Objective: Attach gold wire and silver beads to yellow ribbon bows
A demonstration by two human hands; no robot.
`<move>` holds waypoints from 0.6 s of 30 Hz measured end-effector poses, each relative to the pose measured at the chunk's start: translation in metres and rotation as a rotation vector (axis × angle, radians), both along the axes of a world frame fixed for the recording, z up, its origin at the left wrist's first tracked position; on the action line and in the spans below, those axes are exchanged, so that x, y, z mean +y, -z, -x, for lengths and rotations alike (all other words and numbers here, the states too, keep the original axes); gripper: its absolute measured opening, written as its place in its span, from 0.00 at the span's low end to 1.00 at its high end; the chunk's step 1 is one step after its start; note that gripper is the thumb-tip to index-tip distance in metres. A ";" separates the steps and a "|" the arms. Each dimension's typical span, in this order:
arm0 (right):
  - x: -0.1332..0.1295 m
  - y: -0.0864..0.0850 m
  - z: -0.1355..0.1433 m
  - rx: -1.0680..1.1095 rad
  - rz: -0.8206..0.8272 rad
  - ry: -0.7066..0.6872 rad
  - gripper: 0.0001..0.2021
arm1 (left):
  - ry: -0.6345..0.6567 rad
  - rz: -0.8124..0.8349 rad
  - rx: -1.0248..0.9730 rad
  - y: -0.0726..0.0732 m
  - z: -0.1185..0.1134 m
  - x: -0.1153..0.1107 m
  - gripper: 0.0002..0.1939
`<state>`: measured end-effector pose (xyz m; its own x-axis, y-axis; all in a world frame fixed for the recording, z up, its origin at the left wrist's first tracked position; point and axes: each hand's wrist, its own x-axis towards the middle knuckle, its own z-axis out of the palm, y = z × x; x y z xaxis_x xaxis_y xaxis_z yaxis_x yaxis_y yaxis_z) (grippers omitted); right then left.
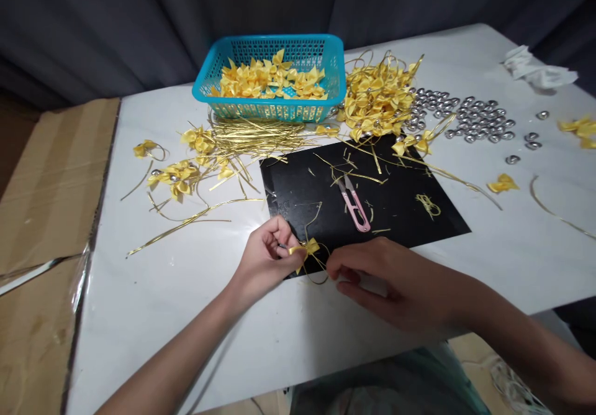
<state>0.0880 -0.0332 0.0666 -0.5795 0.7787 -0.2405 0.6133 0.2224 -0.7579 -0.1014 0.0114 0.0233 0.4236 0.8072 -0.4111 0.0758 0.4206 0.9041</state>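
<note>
Pinched between the thumb and fingers of my left hand (272, 250) is a yellow ribbon bow (311, 247), held over the front edge of a black mat (307, 185). A thin gold cord loops from the bow toward my right hand (382, 278). That hand is just right of the bow, its fingers curled together at the cord's loop; whether they grip the cord is hard to make out. Pink thread snips (357, 209) lie on the mat beyond my hands, among short cord scraps.
A blue basket (269, 100) of yellow bows stands at the back. Gold cords (256, 136) lie before it, more bows (377, 98) and silver beads (484, 120) to its right. Crumpled white tissue (540, 70) lies back right; cardboard (51, 228) is at the left.
</note>
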 end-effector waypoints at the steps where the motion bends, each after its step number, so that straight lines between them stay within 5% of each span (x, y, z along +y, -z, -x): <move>1: 0.001 0.000 -0.001 -0.024 -0.022 -0.038 0.05 | 0.010 -0.003 0.003 0.000 -0.001 0.000 0.17; 12: 0.004 0.008 -0.006 -0.049 -0.035 -0.101 0.05 | 0.059 -0.040 -0.028 0.001 0.000 -0.004 0.17; 15: 0.005 0.010 -0.004 0.089 0.102 0.064 0.04 | 0.054 -0.031 -0.009 0.001 0.000 -0.002 0.17; 18: 0.012 0.016 0.001 0.252 0.181 0.415 0.11 | 0.043 -0.021 0.013 0.000 0.000 -0.001 0.17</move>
<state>0.0875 -0.0216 0.0504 -0.2879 0.9139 -0.2860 0.4159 -0.1497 -0.8970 -0.1017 0.0104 0.0230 0.4530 0.7970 -0.3994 0.1049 0.3973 0.9117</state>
